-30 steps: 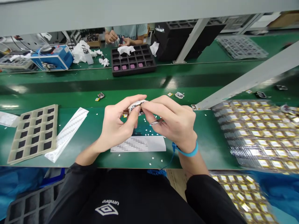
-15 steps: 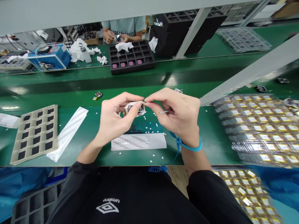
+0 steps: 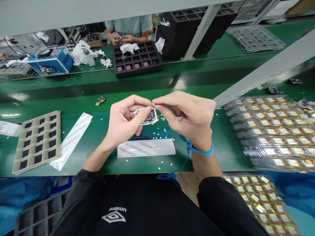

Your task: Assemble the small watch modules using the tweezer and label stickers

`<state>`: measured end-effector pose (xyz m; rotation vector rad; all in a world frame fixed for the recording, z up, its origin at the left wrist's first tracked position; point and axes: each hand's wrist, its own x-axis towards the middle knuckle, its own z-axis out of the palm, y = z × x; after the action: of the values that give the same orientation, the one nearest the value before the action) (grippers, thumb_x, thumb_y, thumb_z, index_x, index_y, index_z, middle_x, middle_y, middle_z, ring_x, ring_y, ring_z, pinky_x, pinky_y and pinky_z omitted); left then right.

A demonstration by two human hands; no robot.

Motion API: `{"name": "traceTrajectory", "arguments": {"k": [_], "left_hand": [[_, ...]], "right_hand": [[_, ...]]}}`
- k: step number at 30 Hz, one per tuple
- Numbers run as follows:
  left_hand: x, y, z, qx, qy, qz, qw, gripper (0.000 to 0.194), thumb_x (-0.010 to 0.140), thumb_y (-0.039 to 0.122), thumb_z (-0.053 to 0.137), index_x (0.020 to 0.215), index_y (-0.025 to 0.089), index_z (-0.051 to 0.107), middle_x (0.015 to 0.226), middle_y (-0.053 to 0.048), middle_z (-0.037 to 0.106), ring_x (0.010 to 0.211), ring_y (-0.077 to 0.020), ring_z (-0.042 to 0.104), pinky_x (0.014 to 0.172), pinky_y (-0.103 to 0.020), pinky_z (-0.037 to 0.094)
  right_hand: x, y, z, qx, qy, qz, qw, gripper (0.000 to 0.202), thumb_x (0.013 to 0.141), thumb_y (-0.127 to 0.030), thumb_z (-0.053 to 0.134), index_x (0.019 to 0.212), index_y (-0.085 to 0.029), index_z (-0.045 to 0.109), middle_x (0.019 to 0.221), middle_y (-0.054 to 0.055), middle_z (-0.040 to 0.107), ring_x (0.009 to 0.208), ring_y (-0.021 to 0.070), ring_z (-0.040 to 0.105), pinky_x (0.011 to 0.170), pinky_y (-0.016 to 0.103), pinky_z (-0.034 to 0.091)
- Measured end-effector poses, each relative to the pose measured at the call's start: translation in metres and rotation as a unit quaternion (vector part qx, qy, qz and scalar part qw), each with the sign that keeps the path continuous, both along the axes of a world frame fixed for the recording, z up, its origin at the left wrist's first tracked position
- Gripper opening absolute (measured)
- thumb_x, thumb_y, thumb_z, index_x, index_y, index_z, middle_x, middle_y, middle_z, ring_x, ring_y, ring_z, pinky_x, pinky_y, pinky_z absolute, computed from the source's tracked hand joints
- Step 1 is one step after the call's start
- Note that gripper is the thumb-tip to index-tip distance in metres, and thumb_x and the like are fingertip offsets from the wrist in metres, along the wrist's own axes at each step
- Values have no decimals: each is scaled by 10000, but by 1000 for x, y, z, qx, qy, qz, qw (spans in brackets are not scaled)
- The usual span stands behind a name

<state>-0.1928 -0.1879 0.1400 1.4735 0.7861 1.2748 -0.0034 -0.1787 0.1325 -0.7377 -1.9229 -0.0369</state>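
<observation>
My left hand [image 3: 126, 119] grips a small white-framed device [image 3: 150, 117] by its left side, with the thumb over its face and fingers behind. Circuitry shows inside the frame. My right hand [image 3: 188, 109], with a blue wrist strap, pinches thumb and index finger together at the device's top corner, on something too small to name. A thin metallic tool [image 3: 178, 118] sticks out from its curled fingers. Below the hands lies a white label sheet [image 3: 162, 147], with tiny white pieces scattered around it on the green table [image 3: 137, 166].
At the left stand a beige compartment tray [image 3: 59, 137] and white printed strips [image 3: 73, 139]. Stacked clear trays of parts [image 3: 273, 131] fill the right. A slanted metal post [image 3: 265, 70] crosses the right side. Beyond, a person works behind a black tray [image 3: 137, 72].
The device has turned so its open inner face shows more, and it sits slightly further right. My right hand has shifted a little right. The view has moved slightly.
</observation>
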Motion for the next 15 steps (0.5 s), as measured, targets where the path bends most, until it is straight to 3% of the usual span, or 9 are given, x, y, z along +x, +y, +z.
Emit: {"name": "traceTrajectory", "arguments": {"k": [4,11,15], "left_hand": [[-2,0,0,19,15,6,1000,204,906,371,820,888,179,753,708,4,771,314,-47,506,294,-179,409],[-2,-1,-1,19,30,5,999,200,918,363,807,898,171,758,723,0,773,321,-54,537,296,-175,402],[-2,5,-3,25,41,13,999,147,916,308,796,956,169,768,789,-12,786,376,-57,580,370,-185,474]], "right_hand": [[3,1,1,13,-5,3,1000,117,1005,-208,686,1003,-274,782,842,-28,812,634,123,713,612,258,577],[4,-9,3,27,-55,-64,996,143,1012,-221,665,988,-281,793,799,-35,807,645,130,728,620,257,589],[9,10,-7,-33,-35,-122,991,195,1025,-194,611,1094,-251,784,967,30,837,844,192,793,781,306,645]]}}
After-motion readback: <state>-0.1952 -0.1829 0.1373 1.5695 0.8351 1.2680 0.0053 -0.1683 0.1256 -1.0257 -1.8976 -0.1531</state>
